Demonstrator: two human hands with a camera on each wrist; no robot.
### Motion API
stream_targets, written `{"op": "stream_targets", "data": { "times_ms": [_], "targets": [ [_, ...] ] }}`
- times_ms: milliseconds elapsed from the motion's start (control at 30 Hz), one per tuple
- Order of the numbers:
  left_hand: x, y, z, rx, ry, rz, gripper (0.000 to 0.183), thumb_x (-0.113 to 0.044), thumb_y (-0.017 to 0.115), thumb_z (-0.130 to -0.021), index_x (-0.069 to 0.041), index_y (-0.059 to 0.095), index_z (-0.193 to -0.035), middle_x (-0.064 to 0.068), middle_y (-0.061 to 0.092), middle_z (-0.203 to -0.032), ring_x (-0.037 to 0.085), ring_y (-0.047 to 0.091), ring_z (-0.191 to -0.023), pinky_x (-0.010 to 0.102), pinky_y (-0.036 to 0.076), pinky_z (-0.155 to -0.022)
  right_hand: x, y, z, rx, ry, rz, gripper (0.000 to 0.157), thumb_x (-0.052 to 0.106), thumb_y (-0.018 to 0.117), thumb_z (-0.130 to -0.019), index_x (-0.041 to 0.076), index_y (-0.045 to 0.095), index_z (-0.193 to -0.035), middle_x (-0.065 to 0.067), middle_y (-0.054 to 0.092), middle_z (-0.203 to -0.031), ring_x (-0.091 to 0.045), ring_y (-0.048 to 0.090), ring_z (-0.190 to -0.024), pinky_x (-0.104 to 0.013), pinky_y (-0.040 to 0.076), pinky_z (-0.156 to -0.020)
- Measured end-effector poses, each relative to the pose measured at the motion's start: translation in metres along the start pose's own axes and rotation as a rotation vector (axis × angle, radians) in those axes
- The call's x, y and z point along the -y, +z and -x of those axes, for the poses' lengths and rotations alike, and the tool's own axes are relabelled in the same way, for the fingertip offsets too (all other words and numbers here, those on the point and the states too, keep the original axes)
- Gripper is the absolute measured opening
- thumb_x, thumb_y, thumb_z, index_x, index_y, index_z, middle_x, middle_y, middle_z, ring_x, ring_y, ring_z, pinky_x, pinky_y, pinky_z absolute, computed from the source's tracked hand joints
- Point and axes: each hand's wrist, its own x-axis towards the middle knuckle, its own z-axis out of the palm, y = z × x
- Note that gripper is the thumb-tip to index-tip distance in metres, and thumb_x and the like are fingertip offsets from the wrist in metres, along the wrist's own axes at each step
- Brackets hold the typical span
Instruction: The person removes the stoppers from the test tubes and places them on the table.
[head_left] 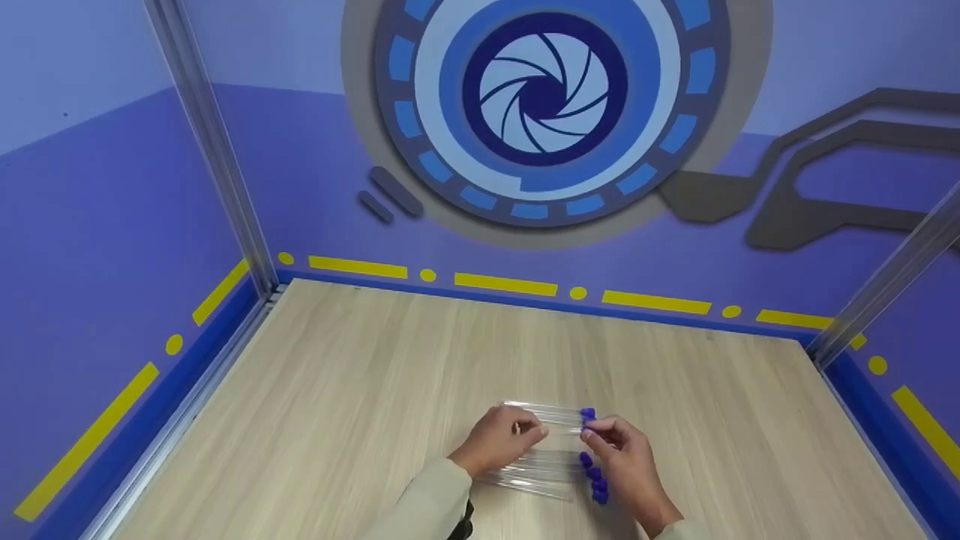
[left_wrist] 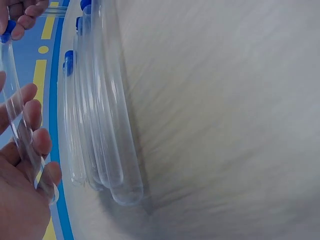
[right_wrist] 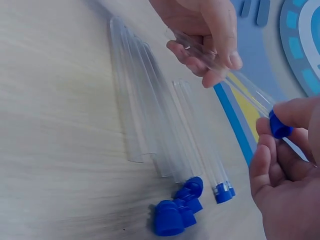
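Observation:
A clear test tube [right_wrist: 252,90] lies across my left hand [head_left: 499,439], which holds it by the body with curled fingers. At its mouth, the thumb and fingers of my right hand [head_left: 628,461] pinch a blue cap [right_wrist: 280,128]. The tube is raised above the table and tilted in the right wrist view. Beneath the hands, several uncapped tubes [right_wrist: 134,105] lie side by side, with several loose blue caps [right_wrist: 168,220] near their open ends. A few capped tubes [right_wrist: 202,137] lie together on the far side.
The tubes rest on a light wooden tabletop [head_left: 360,390]. A blue-purple back wall [head_left: 292,165] with yellow marks and side walls enclose it. Metal posts [head_left: 217,150] stand at the back corners.

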Motion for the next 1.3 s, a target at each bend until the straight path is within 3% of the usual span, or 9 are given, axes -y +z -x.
{"op": "stream_targets", "data": {
  "times_ms": [267, 600, 833, 1067, 1300],
  "targets": [
    [0.0, 0.003, 0.0, -0.036, 0.009, -0.061, 0.018, -0.028, 0.061, -0.093, -0.017, 0.074, -0.089, -0.009, 0.065, -0.08, -0.002, 0.048, -0.071, 0.017, 0.041, -0.072, -0.004, -0.002, 0.0, -0.038, 0.038, 0.063, 0.018, 0.008, 0.066, -0.089, 0.006, 0.064, -0.106, -0.005, 0.066, -0.103, -0.014, 0.059, -0.092, -0.02, 0.049, -0.076],
    [0.0, 0.004, 0.001, -0.061, 0.007, -0.085, 0.01, -0.021, 0.063, -0.091, -0.018, 0.073, -0.089, -0.009, 0.066, -0.082, -0.002, 0.049, -0.072, 0.018, 0.041, -0.072, -0.007, -0.005, -0.001, -0.044, 0.074, 0.099, 0.022, 0.007, 0.066, -0.088, 0.007, 0.063, -0.11, -0.005, 0.065, -0.104, -0.015, 0.057, -0.091, -0.019, 0.049, -0.072],
    [-0.004, 0.005, 0.002, -0.091, 0.012, -0.11, 0.009, -0.018, 0.065, -0.088, -0.018, 0.073, -0.087, -0.009, 0.065, -0.08, -0.001, 0.051, -0.072, 0.026, 0.04, -0.081, -0.013, -0.006, -0.002, -0.053, 0.088, 0.125, 0.021, 0.008, 0.066, -0.088, 0.008, 0.063, -0.108, -0.006, 0.065, -0.107, -0.016, 0.06, -0.094, -0.024, 0.051, -0.075],
    [-0.002, 0.007, 0.001, -0.079, -0.008, -0.124, 0.007, -0.017, 0.067, -0.086, -0.016, 0.074, -0.089, -0.009, 0.065, -0.081, -0.001, 0.052, -0.074, 0.023, 0.04, -0.08, -0.018, -0.008, -0.003, -0.06, 0.111, 0.141, 0.02, 0.008, 0.067, -0.087, 0.009, 0.064, -0.106, -0.004, 0.067, -0.103, -0.015, 0.061, -0.09, -0.021, 0.049, -0.074],
    [-0.003, 0.008, 0.002, -0.057, -0.037, -0.134, 0.007, -0.018, 0.067, -0.087, -0.016, 0.073, -0.09, -0.009, 0.062, -0.08, -0.001, 0.051, -0.074, 0.029, 0.04, -0.084, -0.024, -0.011, -0.004, -0.056, 0.104, 0.187, 0.019, 0.006, 0.067, -0.086, 0.01, 0.065, -0.105, -0.003, 0.067, -0.104, -0.014, 0.059, -0.09, -0.02, 0.047, -0.074]
  ]
}}
